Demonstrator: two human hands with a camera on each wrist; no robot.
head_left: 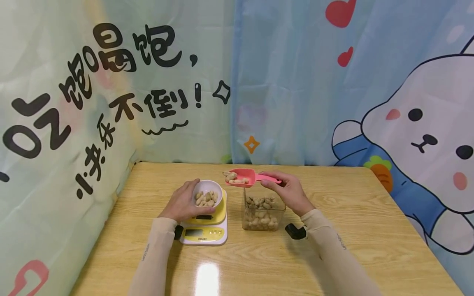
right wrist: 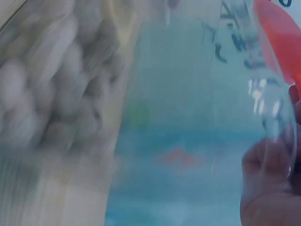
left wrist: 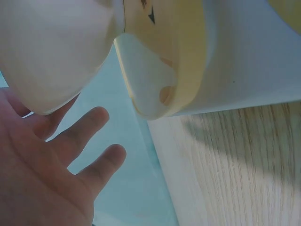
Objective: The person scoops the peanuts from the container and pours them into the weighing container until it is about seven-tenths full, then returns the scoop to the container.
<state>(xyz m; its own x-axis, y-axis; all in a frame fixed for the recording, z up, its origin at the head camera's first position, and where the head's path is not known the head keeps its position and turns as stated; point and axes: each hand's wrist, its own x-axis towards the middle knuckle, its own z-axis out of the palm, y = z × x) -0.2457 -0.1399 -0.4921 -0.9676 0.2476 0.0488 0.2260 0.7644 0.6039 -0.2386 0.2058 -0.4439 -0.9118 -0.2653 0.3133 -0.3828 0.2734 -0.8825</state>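
Observation:
My left hand (head_left: 180, 203) holds a small white bowl (head_left: 207, 185) by its side, thumb at the front and fingers behind. Peanuts in shells (head_left: 207, 199) lie in the bowl, which tilts over the yellow and white kitchen scale (head_left: 221, 240). In the left wrist view, two fingers (left wrist: 77, 132) stretch out below the bowl's underside (left wrist: 56, 61). My right hand (head_left: 292, 193) pinches the handle of a pink scoop (head_left: 252, 176) carrying several peanuts (head_left: 232, 178). The scoop hangs above a clear square container (head_left: 282, 213) partly filled with peanuts (right wrist: 51, 80), blurred in the right wrist view.
A wooden table (head_left: 326, 263) bears the scale and the container side by side. Printed curtains (head_left: 289, 102) close off its back and left side. The scale's display (head_left: 194, 232) faces me, its reading illegible. A black wrist-camera mount (head_left: 295, 231) sits by my right wrist.

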